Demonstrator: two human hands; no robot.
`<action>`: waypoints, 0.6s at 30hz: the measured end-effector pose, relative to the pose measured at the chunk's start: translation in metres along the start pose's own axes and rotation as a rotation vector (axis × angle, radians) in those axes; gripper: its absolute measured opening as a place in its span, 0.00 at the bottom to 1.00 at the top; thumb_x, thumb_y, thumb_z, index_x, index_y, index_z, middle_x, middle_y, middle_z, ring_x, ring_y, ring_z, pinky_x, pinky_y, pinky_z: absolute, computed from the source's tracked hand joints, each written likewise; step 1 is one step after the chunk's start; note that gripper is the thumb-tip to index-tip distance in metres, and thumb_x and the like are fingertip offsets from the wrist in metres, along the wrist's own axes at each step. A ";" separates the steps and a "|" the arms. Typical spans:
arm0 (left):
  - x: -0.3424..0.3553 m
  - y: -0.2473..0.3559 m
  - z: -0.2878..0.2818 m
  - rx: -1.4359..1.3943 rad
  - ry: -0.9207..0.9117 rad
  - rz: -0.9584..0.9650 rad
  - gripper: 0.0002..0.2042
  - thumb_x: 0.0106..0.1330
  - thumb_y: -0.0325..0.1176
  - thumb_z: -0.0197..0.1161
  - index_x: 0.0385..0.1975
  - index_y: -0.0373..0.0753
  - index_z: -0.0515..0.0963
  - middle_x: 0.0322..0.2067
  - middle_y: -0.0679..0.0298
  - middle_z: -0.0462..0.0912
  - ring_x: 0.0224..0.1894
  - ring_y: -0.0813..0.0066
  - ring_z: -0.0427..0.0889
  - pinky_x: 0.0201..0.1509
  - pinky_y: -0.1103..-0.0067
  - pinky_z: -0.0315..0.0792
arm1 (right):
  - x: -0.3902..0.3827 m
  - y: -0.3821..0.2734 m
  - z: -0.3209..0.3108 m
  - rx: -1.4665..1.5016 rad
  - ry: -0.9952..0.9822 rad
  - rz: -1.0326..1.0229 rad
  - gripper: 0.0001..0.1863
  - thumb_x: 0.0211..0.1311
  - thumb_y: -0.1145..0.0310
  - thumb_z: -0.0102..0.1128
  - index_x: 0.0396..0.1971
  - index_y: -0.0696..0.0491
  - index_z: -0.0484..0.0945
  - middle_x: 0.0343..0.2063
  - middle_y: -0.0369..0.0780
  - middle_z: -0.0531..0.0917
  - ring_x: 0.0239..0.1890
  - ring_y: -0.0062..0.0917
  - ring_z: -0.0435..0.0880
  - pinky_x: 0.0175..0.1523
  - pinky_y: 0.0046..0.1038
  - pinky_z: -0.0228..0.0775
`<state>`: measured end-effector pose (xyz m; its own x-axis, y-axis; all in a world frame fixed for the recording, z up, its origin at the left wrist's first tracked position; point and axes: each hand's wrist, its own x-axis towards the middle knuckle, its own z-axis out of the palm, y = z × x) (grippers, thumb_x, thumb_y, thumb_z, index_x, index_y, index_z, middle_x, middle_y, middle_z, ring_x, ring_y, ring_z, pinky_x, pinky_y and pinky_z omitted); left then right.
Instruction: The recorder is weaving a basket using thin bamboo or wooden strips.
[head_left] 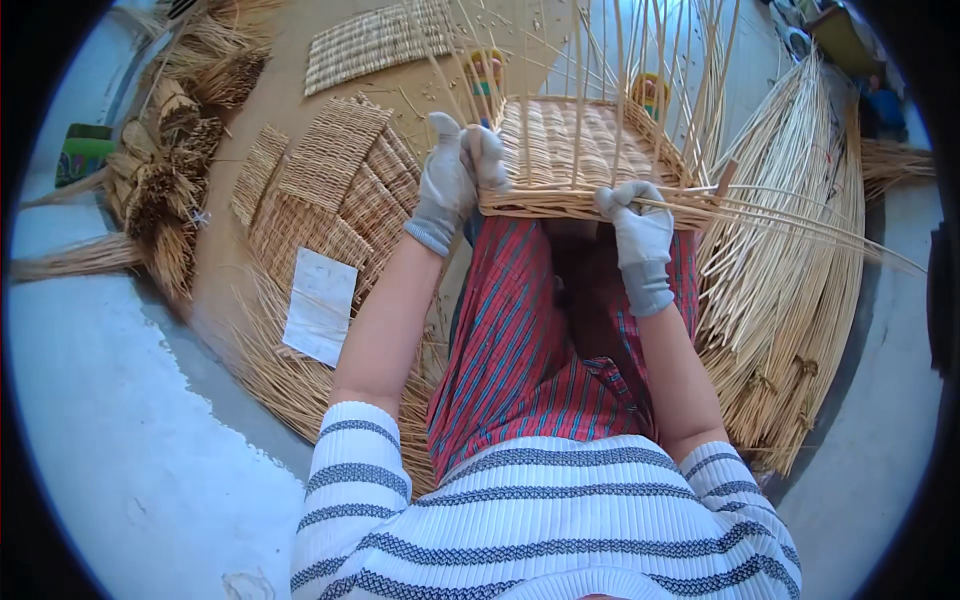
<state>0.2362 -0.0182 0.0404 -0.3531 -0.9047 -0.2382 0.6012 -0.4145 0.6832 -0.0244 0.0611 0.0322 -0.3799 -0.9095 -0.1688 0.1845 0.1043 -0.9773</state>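
Observation:
A square woven basket base [585, 135] with upright rattan stakes rests above my lap, a low woven rim along its near edge. My left hand [462, 163], in a pale glove with a grey cuff, grips the basket's left corner. My right hand [632, 220], gloved alike, is closed on the near rim toward the right, around pale weaving strands [790, 228] that trail out to the right past a small wooden stick [726, 180]. Red plaid cloth [500, 350] covers my legs under the basket.
Woven mats [330, 160] are stacked at left, with another [380, 40] behind and a white sheet [318, 305] nearer. Straw bundles [175, 170] lie far left; long pale strands [780, 280] fill the right. Slippers [648, 92] sit behind the basket. A green item [85, 150] is at the left edge.

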 end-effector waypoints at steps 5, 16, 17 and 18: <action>-0.011 0.002 -0.013 0.358 -0.186 0.103 0.33 0.80 0.63 0.48 0.49 0.35 0.84 0.52 0.57 0.88 0.59 0.65 0.83 0.71 0.68 0.72 | 0.008 0.002 -0.004 0.022 -0.052 0.045 0.11 0.62 0.80 0.77 0.39 0.54 0.82 0.32 0.35 0.87 0.32 0.18 0.87 0.43 0.23 0.83; -0.016 -0.015 -0.009 0.772 0.024 0.129 0.15 0.69 0.30 0.75 0.53 0.36 0.82 0.48 0.65 0.88 0.50 0.78 0.83 0.61 0.77 0.78 | 0.014 -0.079 0.040 -0.712 -0.224 -0.512 0.21 0.67 0.74 0.70 0.59 0.48 0.83 0.43 0.39 0.89 0.45 0.27 0.87 0.55 0.28 0.79; -0.016 -0.017 -0.010 0.775 0.060 0.110 0.13 0.70 0.29 0.74 0.50 0.36 0.81 0.46 0.65 0.87 0.51 0.79 0.83 0.60 0.77 0.77 | 0.025 -0.092 0.062 -0.591 -0.422 -0.410 0.28 0.66 0.74 0.69 0.66 0.46 0.78 0.50 0.41 0.87 0.48 0.29 0.87 0.59 0.30 0.78; -0.015 -0.020 -0.010 0.778 0.090 0.103 0.10 0.71 0.28 0.73 0.48 0.37 0.81 0.45 0.66 0.87 0.51 0.79 0.84 0.60 0.78 0.77 | 0.038 -0.103 0.087 -0.389 -0.627 -0.441 0.35 0.66 0.75 0.69 0.73 0.45 0.72 0.58 0.44 0.85 0.52 0.31 0.87 0.62 0.31 0.77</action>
<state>0.2363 0.0023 0.0232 -0.2433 -0.9531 -0.1799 -0.0582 -0.1708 0.9836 0.0209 -0.0188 0.1375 0.2483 -0.9418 0.2267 -0.2299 -0.2847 -0.9307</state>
